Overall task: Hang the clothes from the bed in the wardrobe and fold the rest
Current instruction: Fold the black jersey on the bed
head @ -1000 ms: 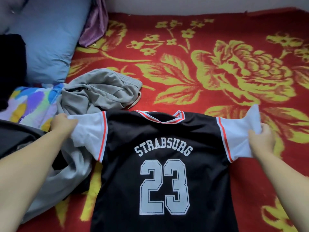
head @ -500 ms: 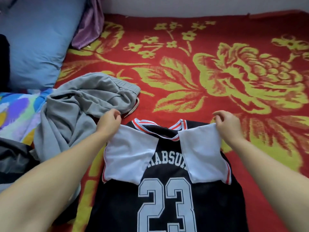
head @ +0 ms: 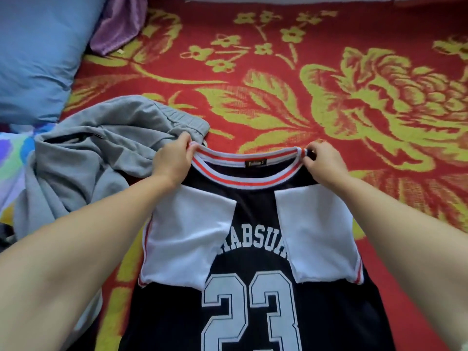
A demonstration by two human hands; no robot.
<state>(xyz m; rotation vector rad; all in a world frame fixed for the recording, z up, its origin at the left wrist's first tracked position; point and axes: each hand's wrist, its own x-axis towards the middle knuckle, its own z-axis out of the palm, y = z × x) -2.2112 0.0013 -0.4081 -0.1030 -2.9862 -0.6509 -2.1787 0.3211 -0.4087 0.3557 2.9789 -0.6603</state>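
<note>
Black jersey with white "23" and white sleeves lies flat on the red and yellow floral bed blanket, both sleeves folded inward. Left hand and right hand each pinch the striped collar ends. Crumpled grey garment touches the jersey's left side; blue pillow beyond it.

Your left hand: fingers curled, pinching | your right hand: fingers curled, pinching | both forearms stretched forward, converging.
</note>
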